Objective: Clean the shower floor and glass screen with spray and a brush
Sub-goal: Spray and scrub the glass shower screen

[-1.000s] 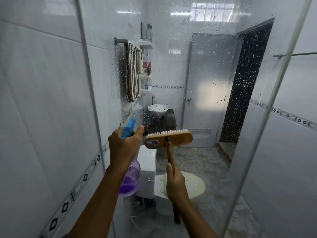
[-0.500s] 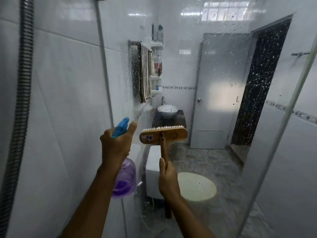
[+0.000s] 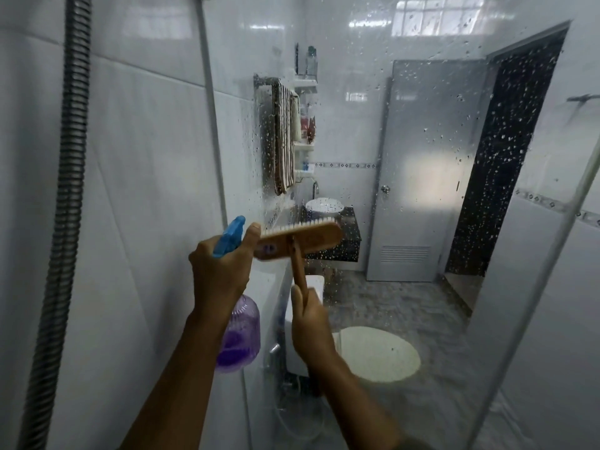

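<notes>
My left hand (image 3: 219,274) grips a purple spray bottle (image 3: 238,334) by its blue trigger head (image 3: 229,237), held up at chest height close to the white tiled wall. My right hand (image 3: 310,323) grips the wooden handle of a scrubbing brush (image 3: 300,240). The brush head is raised with its white bristles turned toward the glass screen (image 3: 438,164), just right of the spray nozzle. The glass is dotted with water droplets. The shower floor is out of view.
A ribbed shower hose (image 3: 69,177) hangs down the left wall. Through the glass I see a toilet (image 3: 373,352), a striped towel on a rail (image 3: 282,138), a basin (image 3: 324,206), a grey door (image 3: 428,170) and the dark doorway. The screen's edge (image 3: 552,261) runs diagonally at right.
The view has swung left, bringing the shower hose into sight. Both hands, bottle and brush have risen a little and tilted; the brush stays by the nozzle.
</notes>
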`<state>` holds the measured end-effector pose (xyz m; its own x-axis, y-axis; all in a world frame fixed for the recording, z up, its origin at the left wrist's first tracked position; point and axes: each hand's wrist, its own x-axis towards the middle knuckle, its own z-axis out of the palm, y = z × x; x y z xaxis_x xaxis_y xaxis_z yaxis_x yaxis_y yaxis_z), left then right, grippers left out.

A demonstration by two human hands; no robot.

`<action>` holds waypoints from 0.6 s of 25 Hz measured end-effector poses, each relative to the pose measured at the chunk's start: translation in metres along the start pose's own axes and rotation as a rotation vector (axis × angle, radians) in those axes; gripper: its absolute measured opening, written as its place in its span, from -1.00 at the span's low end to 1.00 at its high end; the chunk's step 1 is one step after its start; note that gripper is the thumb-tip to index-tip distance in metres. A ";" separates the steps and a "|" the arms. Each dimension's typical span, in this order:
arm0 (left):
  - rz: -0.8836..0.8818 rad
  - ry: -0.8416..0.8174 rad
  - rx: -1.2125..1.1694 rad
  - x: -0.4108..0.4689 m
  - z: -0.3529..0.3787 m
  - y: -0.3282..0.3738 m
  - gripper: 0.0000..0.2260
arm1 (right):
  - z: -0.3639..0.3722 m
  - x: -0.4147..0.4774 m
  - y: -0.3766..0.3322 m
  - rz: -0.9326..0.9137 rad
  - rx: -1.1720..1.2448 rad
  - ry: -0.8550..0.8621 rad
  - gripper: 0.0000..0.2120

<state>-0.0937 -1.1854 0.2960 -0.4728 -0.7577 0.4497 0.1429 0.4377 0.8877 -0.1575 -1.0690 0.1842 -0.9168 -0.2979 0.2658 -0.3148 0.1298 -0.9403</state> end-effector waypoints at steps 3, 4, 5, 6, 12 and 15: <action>0.011 0.001 0.010 -0.002 0.002 -0.002 -0.62 | 0.009 0.003 -0.002 -0.017 0.000 -0.019 -0.52; 0.011 0.000 0.012 -0.002 0.001 -0.003 -0.63 | 0.011 0.022 -0.020 -0.083 0.004 0.015 -0.52; 0.006 -0.006 0.016 -0.003 0.001 -0.004 -0.64 | 0.007 0.040 -0.046 -0.137 -0.003 0.047 -0.54; -0.001 -0.014 0.014 -0.003 0.001 -0.004 -0.65 | 0.000 0.059 -0.072 -0.177 -0.011 0.079 -0.58; -0.003 -0.099 -0.023 -0.013 0.002 0.000 -0.63 | -0.030 0.025 0.003 -0.080 0.004 0.104 -0.52; 0.018 -0.120 -0.028 -0.021 0.012 0.003 -0.60 | -0.042 -0.011 0.051 0.016 -0.037 0.067 -0.51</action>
<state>-0.0939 -1.1621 0.2877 -0.5707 -0.6857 0.4517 0.1755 0.4356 0.8829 -0.1744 -1.0191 0.1422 -0.9357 -0.2320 0.2659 -0.3080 0.1693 -0.9362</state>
